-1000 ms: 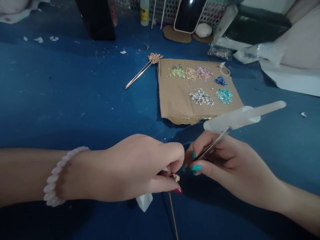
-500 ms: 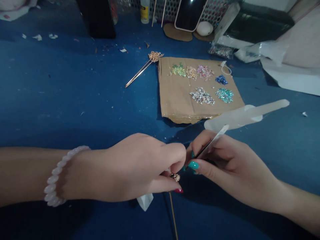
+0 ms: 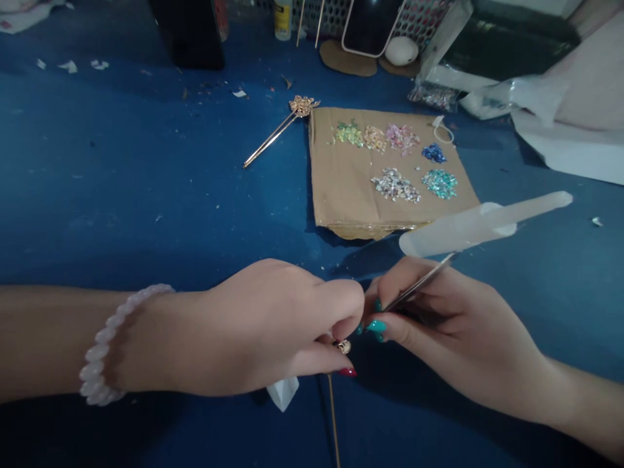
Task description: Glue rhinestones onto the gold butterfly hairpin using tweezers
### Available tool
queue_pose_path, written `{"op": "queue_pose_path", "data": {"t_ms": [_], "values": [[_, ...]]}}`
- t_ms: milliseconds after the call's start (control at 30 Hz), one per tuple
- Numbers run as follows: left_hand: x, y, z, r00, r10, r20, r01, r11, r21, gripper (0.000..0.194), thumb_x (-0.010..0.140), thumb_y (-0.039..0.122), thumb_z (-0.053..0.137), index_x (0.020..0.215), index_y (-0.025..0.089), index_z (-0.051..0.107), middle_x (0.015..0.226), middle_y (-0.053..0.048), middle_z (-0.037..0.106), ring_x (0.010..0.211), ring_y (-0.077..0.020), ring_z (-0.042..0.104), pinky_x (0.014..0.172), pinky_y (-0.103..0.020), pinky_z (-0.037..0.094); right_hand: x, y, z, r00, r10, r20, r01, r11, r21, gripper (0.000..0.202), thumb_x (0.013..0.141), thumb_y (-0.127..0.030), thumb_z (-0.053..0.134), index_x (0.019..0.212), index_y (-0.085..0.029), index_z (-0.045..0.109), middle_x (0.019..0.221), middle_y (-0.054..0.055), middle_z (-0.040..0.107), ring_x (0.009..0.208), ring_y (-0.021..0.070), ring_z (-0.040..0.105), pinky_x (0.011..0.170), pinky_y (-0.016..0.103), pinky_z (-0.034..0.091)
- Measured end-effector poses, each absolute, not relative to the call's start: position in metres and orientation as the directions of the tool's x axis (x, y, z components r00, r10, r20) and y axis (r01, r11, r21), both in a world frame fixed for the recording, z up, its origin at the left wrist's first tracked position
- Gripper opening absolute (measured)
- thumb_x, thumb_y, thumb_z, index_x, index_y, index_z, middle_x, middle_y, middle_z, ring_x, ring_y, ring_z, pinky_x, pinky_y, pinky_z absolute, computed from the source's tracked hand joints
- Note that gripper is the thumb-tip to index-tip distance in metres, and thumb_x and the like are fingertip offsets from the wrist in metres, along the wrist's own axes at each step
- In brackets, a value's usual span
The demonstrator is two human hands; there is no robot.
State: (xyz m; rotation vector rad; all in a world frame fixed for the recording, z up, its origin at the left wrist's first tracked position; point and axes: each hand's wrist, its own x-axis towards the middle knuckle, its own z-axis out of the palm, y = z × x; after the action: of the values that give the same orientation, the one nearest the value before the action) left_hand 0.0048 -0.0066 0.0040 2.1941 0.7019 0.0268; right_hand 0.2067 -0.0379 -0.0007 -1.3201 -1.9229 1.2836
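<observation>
Brown cardboard, layered and ragged along its near edge, forms the flat pad that serves as landmark, bearing six heaps of glittering flakes: green-yellow, peach, pink, deep blue, silvery and turquoise. Nearer the viewer than the pad, the left hand lies back upward, wrist ringed by a bracelet of pale, rounded beads; its thumb and curled forefinger close narrowly on a small openwork gold ornament, mostly hidden. A thin gold stem emerges below the thumb. The right hand, turquoise-nailed, enters from the right with fingers bent, pinching a slender metal tool tilted up and to the right; its tip is hidden. At the pad's near right edge lies a translucent white bottle with a long tapering nozzle. Beside the pad's far left corner rests a two-pronged gold hairpin with a flower-like head. Beyond the pad stand a phone, a smooth white rounded object and, farther left, a small bottle with a yellow label, its print too small to read.
</observation>
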Motion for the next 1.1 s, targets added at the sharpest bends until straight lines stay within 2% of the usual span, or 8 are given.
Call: {"op": "queue_pose_path", "data": {"t_ms": [300,833,1100], "values": [[0.0035,-0.0056,0.0011,0.856,0.487,-0.173,0.446,-0.527,0.723,0.031,0.078,0.025,0.072,0.072,0.019,0.042,0.055,0.010,0.046,0.045,-0.0071,0.041,0.043,-0.019,0.023,0.2096,-0.0406,-0.0045,-0.436,0.892,-0.115,0.399,0.077,-0.914,0.010,0.081,-0.021,0.060,0.075,-0.023,0.052,0.069,-0.004,0.057,0.061,0.0127,0.062,0.052,0.023,0.051],[0.0019,-0.0044,-0.0002,0.876,0.460,-0.141,0.412,-0.565,0.715,0.033,0.078,0.026,0.071,0.073,0.020,0.039,0.055,0.010,0.046,0.045,-0.0070,0.043,0.041,-0.019,0.026,0.2136,-0.0384,-0.0056,-0.506,0.861,-0.045,0.358,0.162,-0.919,0.010,0.084,-0.021,0.060,0.082,-0.026,0.051,0.074,-0.005,0.056,0.066,0.0110,0.062,0.057,0.021,0.051],[0.0021,-0.0043,0.0024,0.865,0.466,-0.184,0.448,-0.556,0.700,0.034,0.079,0.027,0.071,0.072,0.020,0.038,0.054,0.010,0.044,0.044,-0.0077,0.042,0.040,-0.020,0.024,0.2158,-0.0383,-0.0080,-0.543,0.840,-0.008,0.319,0.198,-0.927,0.013,0.085,-0.019,0.058,0.084,-0.027,0.049,0.077,-0.005,0.056,0.068,0.0117,0.062,0.059,0.024,0.051]]}}
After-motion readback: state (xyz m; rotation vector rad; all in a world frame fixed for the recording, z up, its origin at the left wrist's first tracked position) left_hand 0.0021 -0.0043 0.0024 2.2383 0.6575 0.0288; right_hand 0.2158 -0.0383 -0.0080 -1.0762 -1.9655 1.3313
